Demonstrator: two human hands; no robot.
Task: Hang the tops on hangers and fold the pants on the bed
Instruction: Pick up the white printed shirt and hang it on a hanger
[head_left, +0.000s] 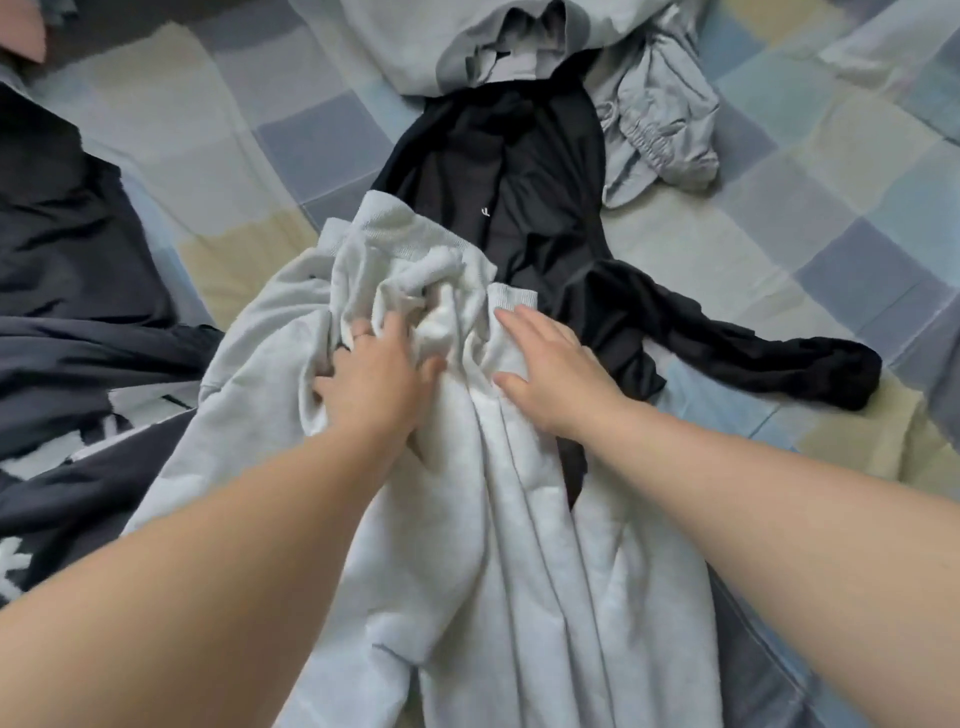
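A light grey sweat garment lies bunched down the middle of the bed, its ribbed band toward the far end. My left hand presses into its crumpled folds with fingers curled into the cloth. My right hand rests flat on the garment's right edge, fingers spread. Under and beyond it lies a black top, one sleeve trailing right. No hanger is in view.
The bed has a checked blue, grey and cream cover. Dark navy clothing with white print is heaped at the left. Grey pants lie crumpled at the upper right, a pale grey garment at the top.
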